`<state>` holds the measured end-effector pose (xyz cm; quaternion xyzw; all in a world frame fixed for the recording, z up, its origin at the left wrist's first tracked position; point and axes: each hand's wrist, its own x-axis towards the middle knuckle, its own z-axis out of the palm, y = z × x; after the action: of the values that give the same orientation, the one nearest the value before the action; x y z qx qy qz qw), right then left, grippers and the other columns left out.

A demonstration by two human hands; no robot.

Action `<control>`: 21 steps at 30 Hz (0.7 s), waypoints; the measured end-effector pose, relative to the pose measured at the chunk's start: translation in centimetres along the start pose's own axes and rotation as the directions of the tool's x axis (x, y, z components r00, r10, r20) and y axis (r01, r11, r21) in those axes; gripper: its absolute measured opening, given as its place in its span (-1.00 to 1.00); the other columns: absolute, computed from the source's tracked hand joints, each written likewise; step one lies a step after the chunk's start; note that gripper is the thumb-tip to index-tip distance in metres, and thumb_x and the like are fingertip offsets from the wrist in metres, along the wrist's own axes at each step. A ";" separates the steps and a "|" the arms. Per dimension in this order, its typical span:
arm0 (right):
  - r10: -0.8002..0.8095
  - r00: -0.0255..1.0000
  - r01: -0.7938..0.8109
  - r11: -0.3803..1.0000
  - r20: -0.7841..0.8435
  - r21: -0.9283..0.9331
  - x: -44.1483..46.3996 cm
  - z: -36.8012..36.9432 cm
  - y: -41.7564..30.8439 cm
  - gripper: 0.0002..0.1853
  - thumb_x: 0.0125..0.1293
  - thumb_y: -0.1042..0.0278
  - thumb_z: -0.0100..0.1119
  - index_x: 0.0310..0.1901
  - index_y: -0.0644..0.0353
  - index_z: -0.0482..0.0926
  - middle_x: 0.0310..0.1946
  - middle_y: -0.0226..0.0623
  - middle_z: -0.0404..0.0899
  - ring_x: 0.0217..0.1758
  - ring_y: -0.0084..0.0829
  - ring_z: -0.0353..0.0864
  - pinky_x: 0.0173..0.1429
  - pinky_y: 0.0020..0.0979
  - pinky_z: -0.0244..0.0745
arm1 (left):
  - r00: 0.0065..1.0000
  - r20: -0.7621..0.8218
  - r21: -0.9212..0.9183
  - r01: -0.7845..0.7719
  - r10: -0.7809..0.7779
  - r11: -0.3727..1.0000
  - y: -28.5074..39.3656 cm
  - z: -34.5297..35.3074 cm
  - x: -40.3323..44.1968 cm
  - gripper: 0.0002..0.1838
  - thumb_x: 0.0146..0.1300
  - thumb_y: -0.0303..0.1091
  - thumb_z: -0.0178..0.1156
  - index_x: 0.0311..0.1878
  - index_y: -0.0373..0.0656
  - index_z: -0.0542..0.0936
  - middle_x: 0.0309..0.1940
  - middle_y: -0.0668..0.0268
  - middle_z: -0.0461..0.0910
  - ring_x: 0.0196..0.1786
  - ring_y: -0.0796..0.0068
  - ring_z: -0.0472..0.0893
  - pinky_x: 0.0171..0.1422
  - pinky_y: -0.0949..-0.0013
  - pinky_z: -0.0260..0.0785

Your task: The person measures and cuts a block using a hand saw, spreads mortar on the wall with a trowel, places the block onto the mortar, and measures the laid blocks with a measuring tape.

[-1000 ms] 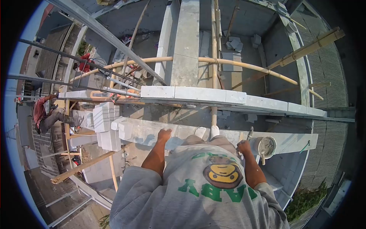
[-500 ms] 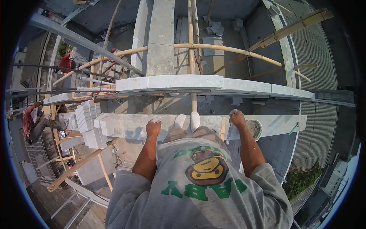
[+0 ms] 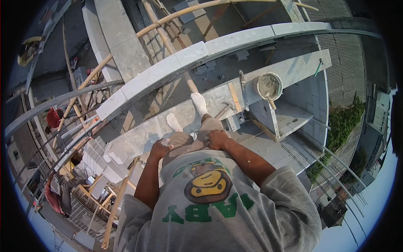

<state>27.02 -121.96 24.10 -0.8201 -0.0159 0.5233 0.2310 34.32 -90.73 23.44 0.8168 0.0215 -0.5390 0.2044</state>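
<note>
My left hand (image 3: 161, 148) is closed in front of my left thigh, its fingertips whitish; whether anything is in it is hidden. Against the right leg of my tan shorts (image 3: 181, 140), my right hand (image 3: 217, 139) has its fingers curled on the cloth. My white-socked feet stand on a grey plank-like slab (image 3: 145, 122). On that slab, right of my feet, lies a hammer (image 3: 222, 110) beside a wooden strip (image 3: 235, 97). Farther right are a long metal tool (image 3: 243, 87) and a bucket of grey mortar (image 3: 268, 85) with a wooden handle (image 3: 272, 103) sticking out.
A row of white blocks (image 3: 193, 55) curves across in front of me. Bamboo poles (image 3: 189, 11) cross beyond it. White blocks (image 3: 111, 153) are stacked at the left. A person in red (image 3: 53, 118) and another person (image 3: 52, 195) are at the left. Open drops lie beside the slab.
My view has turned and dropped lower. Both hands have come in from out at the sides to my thighs. My feet stand farther apart, and the hammer now shows.
</note>
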 end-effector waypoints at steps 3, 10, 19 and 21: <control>-0.048 0.997 0.047 0.999 -0.056 -0.021 -0.1 0.4 -1.6 -0.56 0.11 0.16 0.10 -0.04 0.27 0.57 0.01 0.01 0.56 0.11 -0.05 0.53 0.20 -0.06 0.38 | 0.977 0.167 0.173 -0.163 0.134 0.971 3.2 0.3 -0.6 -0.34 0.07 0.07 0.31 0.18 -0.11 0.53 0.17 0.14 0.52 0.28 0.18 0.46 0.37 0.07 0.19; -0.089 0.933 0.109 0.993 -0.349 0.037 3.1 7.1 -5.2 -0.64 0.02 0.34 0.09 -0.15 0.34 0.58 -0.19 0.08 0.61 -0.07 0.07 0.59 0.11 -0.10 0.46 | 0.981 0.186 0.337 -0.120 0.059 0.934 -4.0 1.3 -2.9 -0.35 0.11 0.18 0.23 0.19 -0.02 0.55 0.25 0.20 0.45 0.38 0.16 0.34 0.49 -0.24 -0.15; -0.211 0.954 0.207 0.978 -0.213 -0.039 6.8 2.5 -13.7 -0.79 0.09 0.35 0.12 -0.29 0.30 0.60 -0.39 0.15 0.62 -0.25 0.15 0.62 -0.12 -0.04 0.54 | 1.000 0.001 -0.065 -0.018 0.018 0.998 -12.8 0.1 -7.8 -0.43 0.22 0.18 0.08 0.21 0.08 0.54 0.15 0.12 0.54 0.32 0.10 0.41 0.44 -0.43 -0.32; -0.243 0.954 0.233 0.970 -0.177 -0.076 7.9 2.1 -15.2 -0.77 0.10 0.33 0.12 -0.27 0.29 0.61 -0.37 0.16 0.62 -0.22 0.14 0.63 -0.10 -0.05 0.54 | 1.000 0.012 -0.064 0.009 -0.008 0.998 -13.6 -1.4 -8.9 -0.43 0.22 0.16 0.11 0.18 0.02 0.55 0.08 0.10 0.58 0.24 0.09 0.48 0.42 -0.28 -0.09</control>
<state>32.04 -105.55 22.64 -0.8631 -0.1073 0.4128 0.2704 28.34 -76.16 27.58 0.8066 0.0410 -0.5438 0.2282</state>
